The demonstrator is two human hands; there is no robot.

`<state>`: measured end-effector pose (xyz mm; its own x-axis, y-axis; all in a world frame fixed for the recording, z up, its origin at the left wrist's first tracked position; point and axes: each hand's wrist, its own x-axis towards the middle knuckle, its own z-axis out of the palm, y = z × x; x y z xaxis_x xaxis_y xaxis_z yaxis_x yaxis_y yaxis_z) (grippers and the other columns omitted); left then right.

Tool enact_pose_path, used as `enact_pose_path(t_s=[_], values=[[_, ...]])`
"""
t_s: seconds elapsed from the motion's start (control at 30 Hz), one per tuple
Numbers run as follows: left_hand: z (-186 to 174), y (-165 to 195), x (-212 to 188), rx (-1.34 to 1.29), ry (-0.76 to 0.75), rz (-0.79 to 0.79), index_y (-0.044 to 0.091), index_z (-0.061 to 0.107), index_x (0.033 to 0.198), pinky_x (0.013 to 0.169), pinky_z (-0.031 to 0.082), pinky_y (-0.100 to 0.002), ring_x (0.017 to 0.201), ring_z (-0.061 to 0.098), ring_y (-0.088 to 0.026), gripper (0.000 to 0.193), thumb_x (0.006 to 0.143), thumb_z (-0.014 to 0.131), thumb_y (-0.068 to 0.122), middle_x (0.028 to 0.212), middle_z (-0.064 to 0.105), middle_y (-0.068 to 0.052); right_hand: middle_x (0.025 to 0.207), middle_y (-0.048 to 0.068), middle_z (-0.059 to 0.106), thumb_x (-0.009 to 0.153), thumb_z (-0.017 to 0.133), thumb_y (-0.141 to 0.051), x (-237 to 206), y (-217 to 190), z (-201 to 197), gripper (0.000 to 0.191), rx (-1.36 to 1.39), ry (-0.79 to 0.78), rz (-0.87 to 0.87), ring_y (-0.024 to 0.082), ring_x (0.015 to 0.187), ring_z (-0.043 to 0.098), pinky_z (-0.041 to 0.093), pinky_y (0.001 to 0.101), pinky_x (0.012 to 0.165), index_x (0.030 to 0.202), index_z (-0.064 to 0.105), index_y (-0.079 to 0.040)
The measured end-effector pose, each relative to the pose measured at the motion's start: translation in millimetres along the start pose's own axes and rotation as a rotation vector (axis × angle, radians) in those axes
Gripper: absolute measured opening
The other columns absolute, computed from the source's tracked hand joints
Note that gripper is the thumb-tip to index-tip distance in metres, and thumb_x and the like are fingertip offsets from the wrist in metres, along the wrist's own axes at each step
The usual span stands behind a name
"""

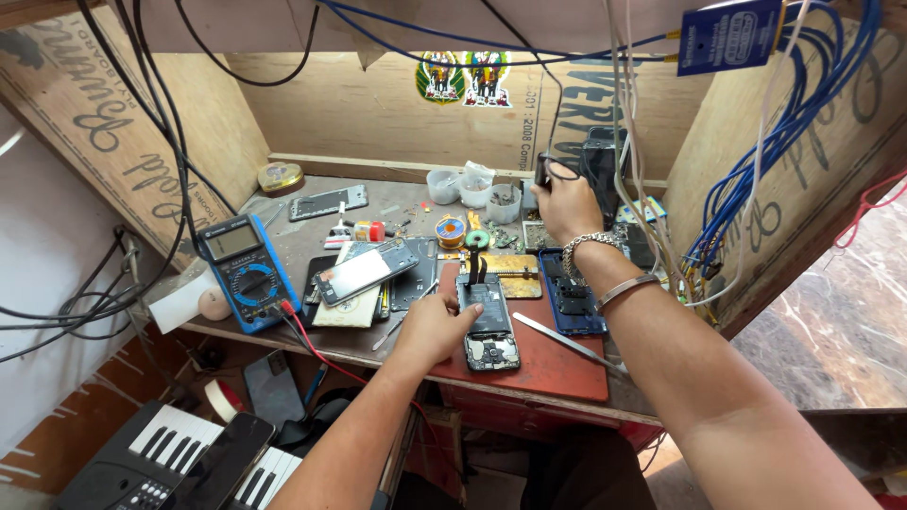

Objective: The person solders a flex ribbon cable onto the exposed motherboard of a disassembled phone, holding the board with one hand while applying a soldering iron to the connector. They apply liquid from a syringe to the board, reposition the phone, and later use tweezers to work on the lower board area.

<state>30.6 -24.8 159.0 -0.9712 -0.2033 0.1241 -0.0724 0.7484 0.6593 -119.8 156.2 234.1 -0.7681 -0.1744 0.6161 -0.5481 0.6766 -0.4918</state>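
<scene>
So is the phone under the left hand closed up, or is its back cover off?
Back cover off. The phone lies on the red mat with its internal parts and battery exposed; the left hand rests on its edge.

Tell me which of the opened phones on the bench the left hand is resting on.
The left hand rests on the black opened phone lying on the red mat. The blue-framed opened phone beside it lies untouched.

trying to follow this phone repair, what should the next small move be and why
Probably bring the right hand back with the dark tool it grips at the rear of the bench. The left hand already steadies the opened phone on the red mat, its insides exposed.
</scene>
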Motion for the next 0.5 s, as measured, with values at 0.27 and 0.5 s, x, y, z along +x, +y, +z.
enact_pose_path(t_s=[0.27, 0.5], values=[[2, -7, -12, -0.028, 0.007, 0.004, -0.002, 0.074, 0.099, 0.082, 0.055, -0.041, 0.089, 0.070, -0.031, 0.048, 0.080, 0.079, 0.042, 0.089, 0.073, -0.016, 0.102, 0.019, 0.073, 0.087, 0.074, -0.014, 0, 7, 2, 0.020, 0.060, -0.045, -0.021, 0.038, 0.097, 0.069, 0.055, 0.0447, 0.084, 0.104, 0.073, -0.003], [14, -12, -29, 0.002, 0.182, 0.198, 0.002, 0.068, 0.114, 0.084, 0.051, -0.046, 0.092, 0.065, -0.033, 0.043, 0.086, 0.075, 0.033, 0.096, 0.066, -0.014, 0.105, 0.015, 0.076, 0.088, 0.075, -0.012, -2, 14, 9, 0.026, 0.271, -0.029, 0.203, 0.025, 0.095, 0.074, 0.056, 0.0361, 0.084, 0.113, 0.072, -0.006]])
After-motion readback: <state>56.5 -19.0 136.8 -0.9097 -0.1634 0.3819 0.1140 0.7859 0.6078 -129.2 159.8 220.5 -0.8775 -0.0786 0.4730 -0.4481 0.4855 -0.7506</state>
